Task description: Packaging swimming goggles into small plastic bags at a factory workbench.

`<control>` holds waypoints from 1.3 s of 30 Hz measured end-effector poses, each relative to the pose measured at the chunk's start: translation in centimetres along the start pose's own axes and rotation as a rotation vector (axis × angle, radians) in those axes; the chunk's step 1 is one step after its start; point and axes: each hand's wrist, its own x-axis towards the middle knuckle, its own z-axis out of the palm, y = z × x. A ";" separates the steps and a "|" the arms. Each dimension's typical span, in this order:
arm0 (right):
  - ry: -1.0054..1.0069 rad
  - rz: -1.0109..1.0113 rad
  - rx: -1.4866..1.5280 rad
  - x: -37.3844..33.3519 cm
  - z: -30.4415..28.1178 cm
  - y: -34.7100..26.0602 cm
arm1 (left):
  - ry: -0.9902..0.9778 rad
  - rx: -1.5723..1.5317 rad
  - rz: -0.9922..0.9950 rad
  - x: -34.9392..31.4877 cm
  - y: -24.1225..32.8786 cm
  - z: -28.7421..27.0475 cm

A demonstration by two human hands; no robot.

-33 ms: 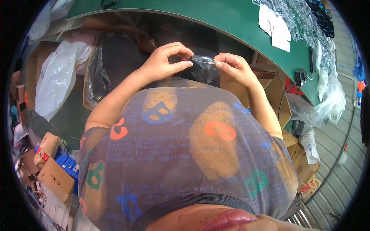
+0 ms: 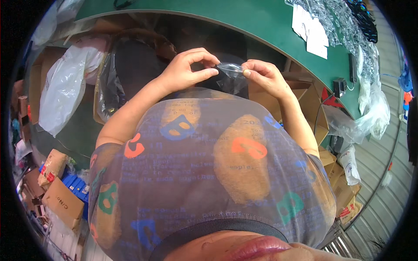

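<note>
A small clear plastic bag (image 2: 231, 69) is stretched between my two hands in front of my chest, and its lower part hangs down. At its left end, the thumb and fingertips of my left hand (image 2: 194, 67) pinch the upper edge. My right hand (image 2: 264, 76) has the other end of that edge between thumb and forefinger. Whether anything is inside the bag is hard to make out against the dark background.
Beyond my hands runs the edge of a green table (image 2: 244, 19). White papers (image 2: 310, 32) and a heap of clear bags (image 2: 337, 21) lie on its right part. A box with plastic lining (image 2: 102, 93) and a white plastic bag (image 2: 63, 93) stand left; cartons (image 2: 321, 115) stand right.
</note>
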 end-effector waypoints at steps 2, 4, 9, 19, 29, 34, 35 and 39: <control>0.006 0.031 0.032 -0.1 0.1 -0.2 | -0.002 -0.018 -0.014 0.1 -0.1 0.3; -0.011 0.016 0.043 0.0 0.1 -0.1 | -0.006 -0.032 -0.027 0.2 -0.2 0.3; -0.017 0.002 0.083 0.2 0.5 0.7 | -0.043 0.055 0.013 0.5 -0.7 0.6; -0.021 -0.072 0.043 0.1 0.9 0.4 | -0.071 -0.025 0.165 1.0 0.1 0.1; -0.061 -0.109 -0.036 0.3 0.9 -0.1 | -0.121 0.073 0.167 1.2 0.1 0.2; -0.068 -0.106 -0.027 0.3 0.6 -0.2 | -0.141 0.078 0.195 1.5 0.0 0.3; -0.075 -0.118 -0.061 0.4 0.6 -0.3 | -0.149 0.103 0.202 1.5 -0.1 0.4; -0.084 -0.135 -0.096 0.4 0.9 -0.4 | -0.130 0.106 0.232 1.4 -0.5 0.5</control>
